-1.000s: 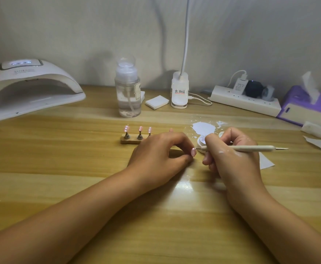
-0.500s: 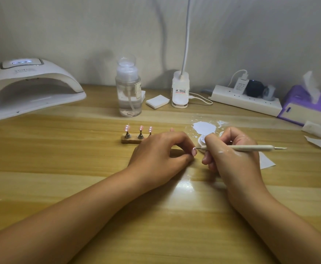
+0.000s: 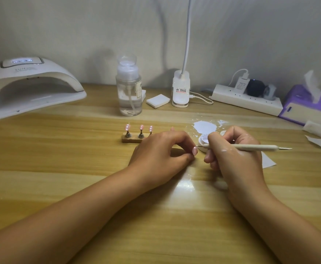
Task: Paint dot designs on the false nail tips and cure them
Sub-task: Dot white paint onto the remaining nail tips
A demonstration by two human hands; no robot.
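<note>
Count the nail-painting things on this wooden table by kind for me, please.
Small pink false nail tips: 4 in view, 3 on the wooden stand, 1 pinched by the left hand
Cream dotting pen, in the right hand: 1
White arched curing lamp: 1
Clear plastic pump bottle: 1
Total: 7

The left hand (image 3: 161, 149), knuckles up, pinches a pink false nail tip (image 3: 194, 150). The right hand (image 3: 235, 157) grips a slim cream dotting tool (image 3: 255, 147).

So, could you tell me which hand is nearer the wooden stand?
Left. The left hand, pinching a nail tip, sits right beside the stand; the right hand, holding the pen, is farther right.
</note>
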